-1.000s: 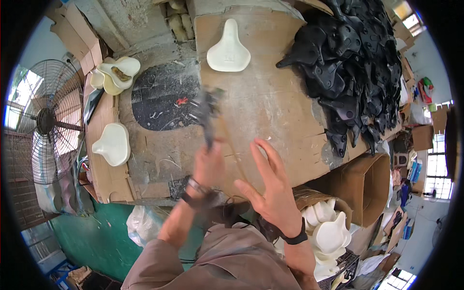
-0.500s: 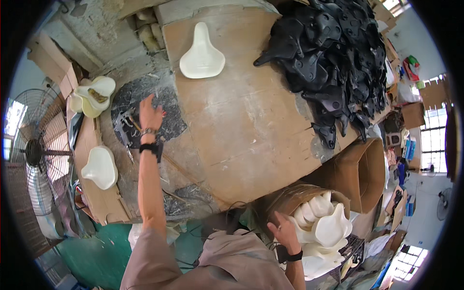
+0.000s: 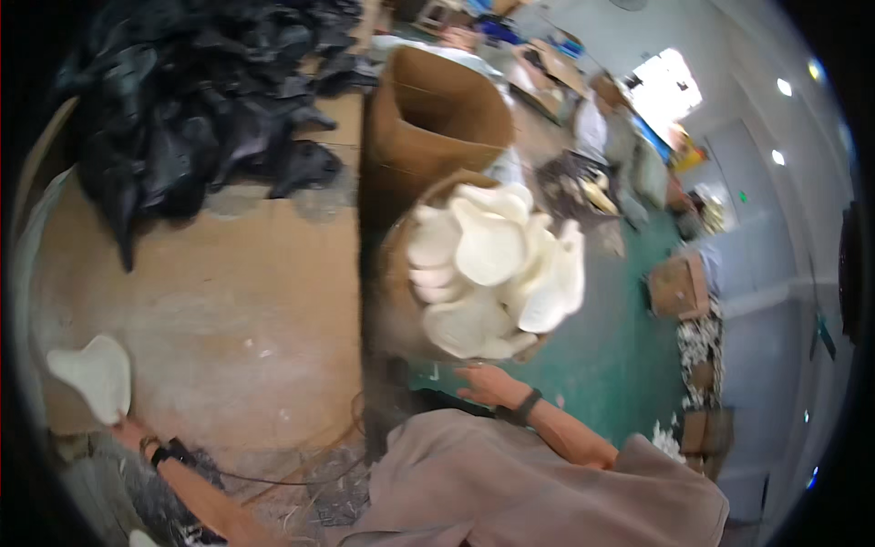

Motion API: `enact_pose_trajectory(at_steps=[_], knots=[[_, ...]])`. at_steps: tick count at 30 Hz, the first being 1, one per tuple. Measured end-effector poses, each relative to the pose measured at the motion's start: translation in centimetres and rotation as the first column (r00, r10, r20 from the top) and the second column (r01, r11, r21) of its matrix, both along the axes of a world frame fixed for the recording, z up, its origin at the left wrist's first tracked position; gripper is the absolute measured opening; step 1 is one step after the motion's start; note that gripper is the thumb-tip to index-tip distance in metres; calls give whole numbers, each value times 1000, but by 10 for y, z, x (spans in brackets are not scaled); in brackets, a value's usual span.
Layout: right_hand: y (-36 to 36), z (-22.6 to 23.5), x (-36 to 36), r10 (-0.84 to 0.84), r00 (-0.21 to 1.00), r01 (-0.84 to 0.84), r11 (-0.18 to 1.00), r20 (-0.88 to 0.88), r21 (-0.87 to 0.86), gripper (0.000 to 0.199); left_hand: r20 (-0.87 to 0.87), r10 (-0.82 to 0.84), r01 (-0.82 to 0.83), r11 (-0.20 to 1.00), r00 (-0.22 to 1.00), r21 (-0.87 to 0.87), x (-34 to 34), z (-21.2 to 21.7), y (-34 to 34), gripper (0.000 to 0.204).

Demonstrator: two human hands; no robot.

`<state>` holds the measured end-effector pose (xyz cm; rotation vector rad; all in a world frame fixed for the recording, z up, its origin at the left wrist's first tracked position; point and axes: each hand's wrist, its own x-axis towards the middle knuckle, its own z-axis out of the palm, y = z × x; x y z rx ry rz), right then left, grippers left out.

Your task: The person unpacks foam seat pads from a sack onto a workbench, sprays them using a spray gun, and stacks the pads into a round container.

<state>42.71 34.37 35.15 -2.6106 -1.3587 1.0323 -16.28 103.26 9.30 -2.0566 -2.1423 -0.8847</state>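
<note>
A white bicycle saddle shell [image 3: 96,376], or something shaped like one, lies on the cardboard-covered table [image 3: 246,337] at the left. The fingers of my left hand [image 3: 135,432] reach its wide end and seem to touch the edge; blur hides whether they grip it. My right hand [image 3: 492,387] is empty, fingers apart, just below a tall cardboard container [image 3: 394,301]. Similar white saddle shells [image 3: 492,246] are heaped above that container's rim. A dark pile of black saddle-shaped parts [image 3: 200,109] covers the far left of the table.
Another tall cardboard container [image 3: 447,100] stands behind the full one. A cord [image 3: 283,481] runs over the table near my left forearm. Green floor [image 3: 602,319] shows at the right, with a cardboard box [image 3: 679,285] and a dark crate [image 3: 579,187] beyond.
My view has swung right, so the table and black pile now sit at the left. My left hand has moved from the dark patch to the saddle shell's edge. My right hand remains empty.
</note>
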Motion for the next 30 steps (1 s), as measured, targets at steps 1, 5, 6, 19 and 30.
enact_pose_trajectory(at_steps=[1, 5, 6, 19, 30], knots=[[-1, 2, -6, -49, 999, 49, 996, 5, -72, 53, 48, -54, 57, 997, 997, -60, 16, -33, -38, 67], [-13, -16, -1, -45, 998, 41, 996, -47, -85, 51, 764, 158, -27, 983, 625, -181, 42, 20, 6, 73], [-10, -17, -1, -40, 998, 36, 995, -43, -92, 50, 759, 164, -37, 983, 630, -181, 42, 25, -3, 73], [-13, -12, 12, -123, 975, 178, 929, -184, 324, 66, 985, 170, 679, 722, 14, -134, 279, 102, -276, 61], [-111, 88, 69, -153, 430, 860, 370, -890, 352, 60, 985, 149, 996, -25, 86, -83, 503, 252, -548, 68]])
